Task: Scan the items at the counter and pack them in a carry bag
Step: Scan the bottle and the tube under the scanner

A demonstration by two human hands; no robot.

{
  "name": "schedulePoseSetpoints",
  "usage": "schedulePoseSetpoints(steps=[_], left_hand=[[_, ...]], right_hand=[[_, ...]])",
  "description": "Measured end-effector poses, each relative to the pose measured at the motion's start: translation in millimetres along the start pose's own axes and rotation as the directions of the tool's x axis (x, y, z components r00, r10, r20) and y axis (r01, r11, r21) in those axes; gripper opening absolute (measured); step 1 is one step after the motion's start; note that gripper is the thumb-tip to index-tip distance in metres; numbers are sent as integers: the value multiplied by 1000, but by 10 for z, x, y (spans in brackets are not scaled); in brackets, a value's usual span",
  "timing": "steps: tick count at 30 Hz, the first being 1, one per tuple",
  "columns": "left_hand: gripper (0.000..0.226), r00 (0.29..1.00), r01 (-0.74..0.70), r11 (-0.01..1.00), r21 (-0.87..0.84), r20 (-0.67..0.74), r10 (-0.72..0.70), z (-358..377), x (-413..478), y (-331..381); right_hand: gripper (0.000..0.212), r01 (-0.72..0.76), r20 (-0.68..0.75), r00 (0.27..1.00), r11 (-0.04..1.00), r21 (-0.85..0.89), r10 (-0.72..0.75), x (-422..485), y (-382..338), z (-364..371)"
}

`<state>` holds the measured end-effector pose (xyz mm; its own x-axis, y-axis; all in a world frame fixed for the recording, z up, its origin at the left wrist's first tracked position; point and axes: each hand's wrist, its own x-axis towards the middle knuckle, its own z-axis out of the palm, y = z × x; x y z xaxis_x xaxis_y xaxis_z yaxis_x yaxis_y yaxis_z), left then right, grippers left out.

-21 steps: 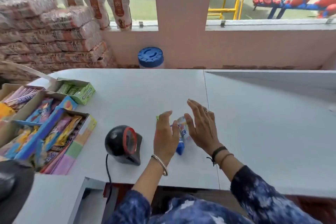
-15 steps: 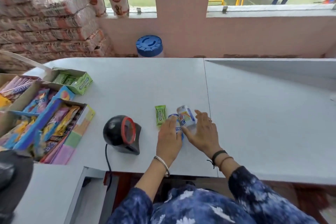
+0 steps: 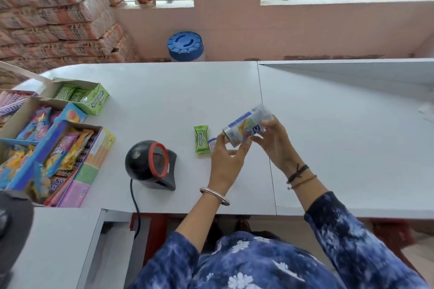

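white-and-blue printed cylindrical pack (image 3: 246, 125) held above grey counter (image 3: 164, 101) | long axis tilted, far end up-right | left hand (image 3: 226, 159) and right hand (image 3: 274, 143) fingers pinching it | beside green gum packet (image 3: 201, 139)

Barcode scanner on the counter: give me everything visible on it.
The scanner is a rounded glossy black unit, plastic by the look, with a red ring around a dark oval window that faces right, toward the hands. It stands upright on a black base on the white counter. A black cable runs from its base off the near edge. Nothing else touches it.
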<state>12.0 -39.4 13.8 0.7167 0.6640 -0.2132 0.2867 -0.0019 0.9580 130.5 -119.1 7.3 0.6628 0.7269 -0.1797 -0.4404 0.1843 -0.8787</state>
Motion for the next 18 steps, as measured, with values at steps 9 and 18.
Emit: schedulePoseSetpoints(steps=[9, 18], left_hand=[[40, 989, -60, 905, -421, -146, -3, 95, -167, 125], [53, 976, -76, 863, -499, -216, -39, 60, -215, 60]], right_hand=[[65, -163, 242, 966, 937, 310, 88, 184, -53, 134], [47, -182, 205, 970, 950, 253, 131, 273, 20, 317]])
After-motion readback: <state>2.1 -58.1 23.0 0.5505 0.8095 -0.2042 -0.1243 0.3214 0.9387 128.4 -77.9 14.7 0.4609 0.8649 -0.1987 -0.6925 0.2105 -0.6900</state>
